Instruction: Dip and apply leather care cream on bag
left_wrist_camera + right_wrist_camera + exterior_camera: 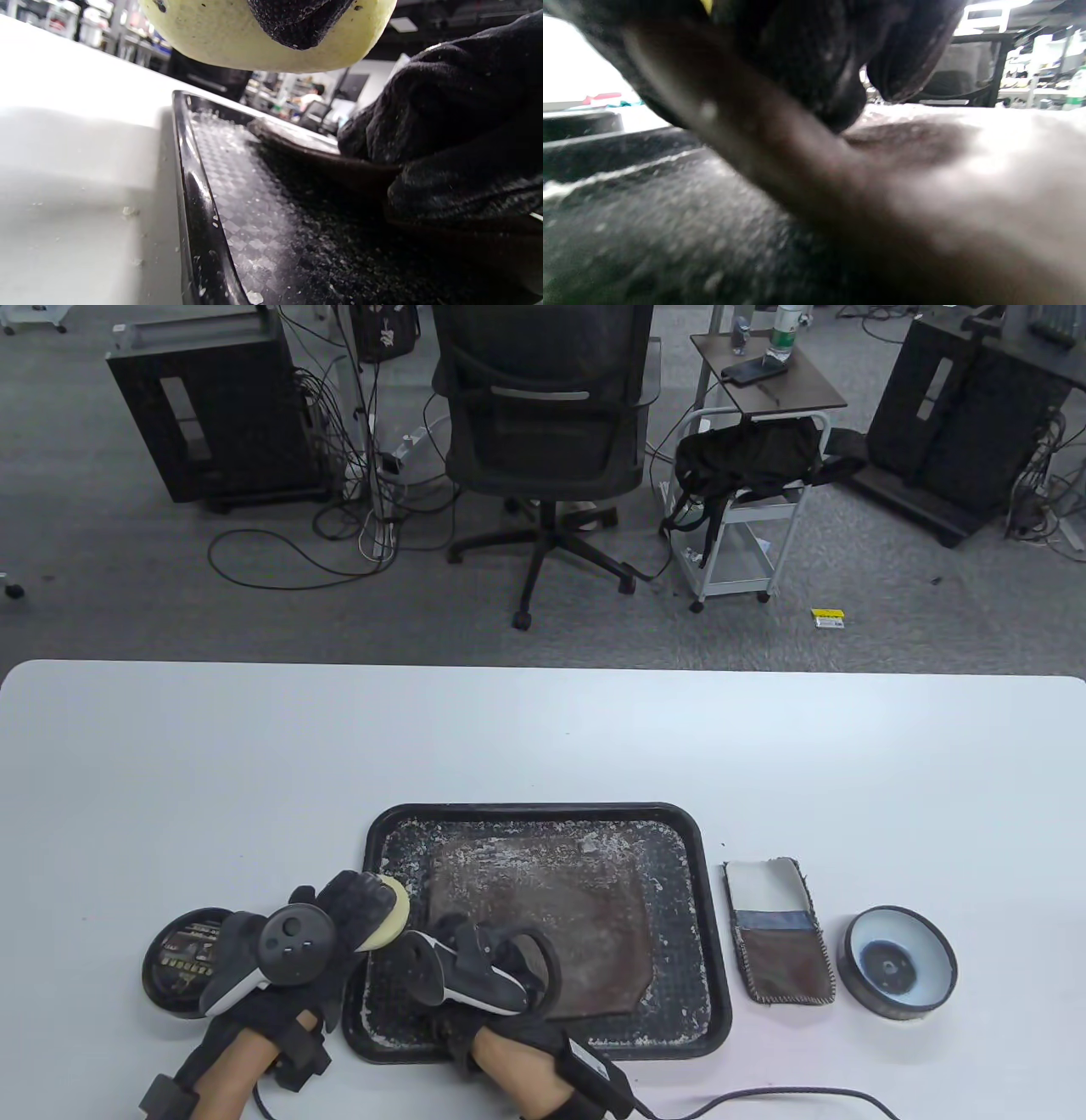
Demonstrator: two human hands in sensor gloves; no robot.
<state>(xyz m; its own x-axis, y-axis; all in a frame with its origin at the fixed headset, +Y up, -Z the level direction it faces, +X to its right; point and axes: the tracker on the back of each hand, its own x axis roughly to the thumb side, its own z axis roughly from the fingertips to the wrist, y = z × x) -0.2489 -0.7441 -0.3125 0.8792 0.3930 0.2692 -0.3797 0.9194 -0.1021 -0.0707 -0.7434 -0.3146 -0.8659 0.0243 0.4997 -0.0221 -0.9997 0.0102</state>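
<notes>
A brown leather bag (577, 916) lies flat in a black tray (543, 810) speckled with white residue. My left hand (373, 899) holds a round pale yellow sponge (392, 918) just above the tray's left rim; the left wrist view shows the sponge (237, 38) hanging over the rim (191, 190). My right hand (501, 950) grips the bag's near left edge; its fingers (806, 63) hold a raised fold of the leather (967, 169). An open cream tin (182, 963) stands left of the tray, partly hidden by my left hand.
A small leather pouch (780, 937) with a white cloth lies right of the tray. A round tin lid (899, 963) sits further right. A cable runs from my right wrist along the table's near edge. An office chair stands beyond the far edge.
</notes>
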